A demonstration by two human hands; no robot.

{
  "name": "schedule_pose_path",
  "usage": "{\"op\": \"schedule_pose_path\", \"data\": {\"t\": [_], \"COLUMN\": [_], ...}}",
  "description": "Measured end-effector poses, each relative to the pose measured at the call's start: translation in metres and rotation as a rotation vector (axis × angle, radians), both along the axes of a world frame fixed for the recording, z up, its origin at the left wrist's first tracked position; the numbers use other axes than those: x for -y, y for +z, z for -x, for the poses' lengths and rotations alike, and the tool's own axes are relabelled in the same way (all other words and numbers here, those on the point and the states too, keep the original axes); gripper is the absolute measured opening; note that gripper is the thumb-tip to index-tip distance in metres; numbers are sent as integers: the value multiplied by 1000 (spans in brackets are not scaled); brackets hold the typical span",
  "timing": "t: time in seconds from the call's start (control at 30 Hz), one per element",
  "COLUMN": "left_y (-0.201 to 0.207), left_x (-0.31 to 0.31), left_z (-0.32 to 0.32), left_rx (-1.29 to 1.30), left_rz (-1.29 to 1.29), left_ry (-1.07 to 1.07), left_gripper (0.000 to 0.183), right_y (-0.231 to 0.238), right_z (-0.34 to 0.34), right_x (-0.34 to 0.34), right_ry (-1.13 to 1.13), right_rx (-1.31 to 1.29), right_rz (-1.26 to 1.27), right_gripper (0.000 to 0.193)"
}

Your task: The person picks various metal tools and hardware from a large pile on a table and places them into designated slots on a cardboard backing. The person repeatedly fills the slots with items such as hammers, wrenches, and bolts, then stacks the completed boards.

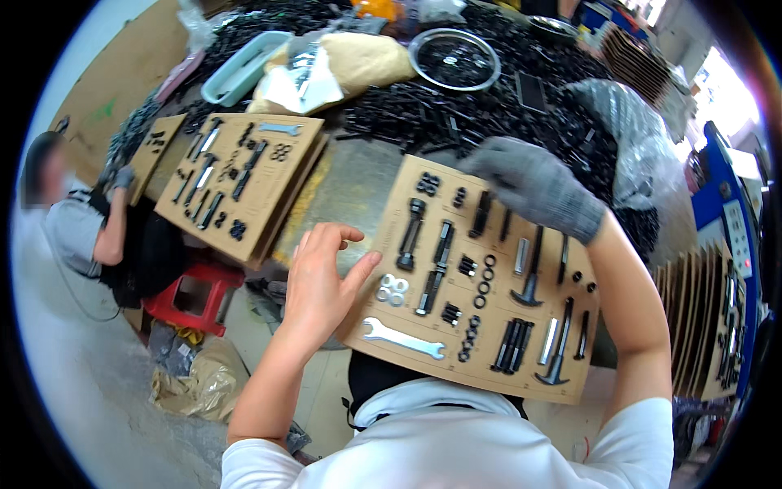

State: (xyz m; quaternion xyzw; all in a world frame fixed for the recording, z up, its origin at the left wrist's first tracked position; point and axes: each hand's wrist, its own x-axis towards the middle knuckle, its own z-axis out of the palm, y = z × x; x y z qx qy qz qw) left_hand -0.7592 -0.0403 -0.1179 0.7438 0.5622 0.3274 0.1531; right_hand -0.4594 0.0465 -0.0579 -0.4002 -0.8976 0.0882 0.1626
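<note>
A brown cardboard panel (423, 314) lies tilted in front of me, its near edge by my lap. Black bolts, nuts and rings, silver washers (393, 290), a silver open-end wrench (403, 338) and hammer-shaped pieces (529, 273) are set out in groups on it. My left hand (322, 273) is bare and open beside the panel's left edge, thumb and fingers apart. My right hand (538, 183), in a grey knitted glove, bends over the far edge with its fingers drawn together near black bolts (482, 213). Whatever its fingertips hold is hidden.
Loose black hardware (391, 118) heaps the table behind, with a round metal tray (454, 59) and a turquoise bin (244, 69). Stacked filled panels (236, 179) stand left, near a seated co-worker (81, 220) and red stool (195, 297). More panels (692, 318) stand upright right.
</note>
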Motion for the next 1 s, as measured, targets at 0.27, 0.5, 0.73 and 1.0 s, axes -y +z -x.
{"op": "schedule_pose_path", "data": {"t": [0.27,0.5,0.73,1.0], "left_y": [-44,-48,-64,-86], "left_x": [24,12,-23,-59], "left_z": [75,112,273,339], "left_rx": [352,712,972,1151], "left_rz": [187,36,-27,136], "left_ry": [212,304,569,544], "left_gripper": [16,23,34,34], "right_y": [0,-8,26,-67], "right_z": [-119,-154,44,326], "right_x": [109,140,12,-188], "right_ry": [-595,-773,-234,-74], "right_rx": [-441,-513,-393,-65], "right_rz": [103,189,175,-52], "right_gripper": [25,22,26,30]}}
